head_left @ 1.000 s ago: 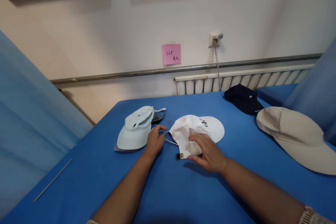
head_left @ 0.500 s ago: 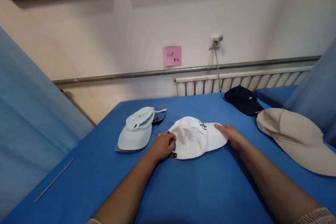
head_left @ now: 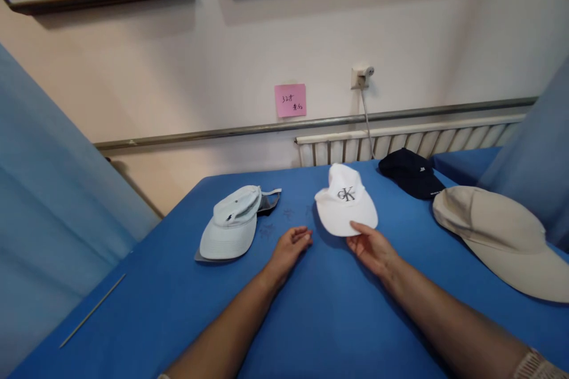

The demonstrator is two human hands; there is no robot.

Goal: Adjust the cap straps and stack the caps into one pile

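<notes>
Pinching white curved-brim cloth cap (head_left: pixel 344 204) with right hand (head_left: pixel 372 253) over blue-covered counter (head_left: pixel 320 331); holding left hand (head_left: pixel 288 249) empty, half-curled, nearby. Leaving white cap unstacked, with pale-blue cloth cap (head_left: pixel 229 231) already overlying grey cap (head_left: pixel 268 204).

A table (head_left: pixel 306 320) spread with a smooth blue cover fills the lower part of the view, its far edge near the wall. Faint dark marks (head_left: pixel 267 230) show on the cover around the middle. By the left edge lies a thin straight rod (head_left: pixel 92 311), set slantwise. Left of centre, a pale blue baseball cap (head_left: pixel 229 225) sits stacked over a grey cap (head_left: pixel 268 204), which shows only at the brim and back. Towards the far right rests a navy baseball cap (head_left: pixel 409 172), just beside a larger beige cap (head_left: pixel 493 231), brim pointing right and nearer. Whether the white baseball cap (head_left: pixel 344 210) touches the cover cannot be told.
</notes>
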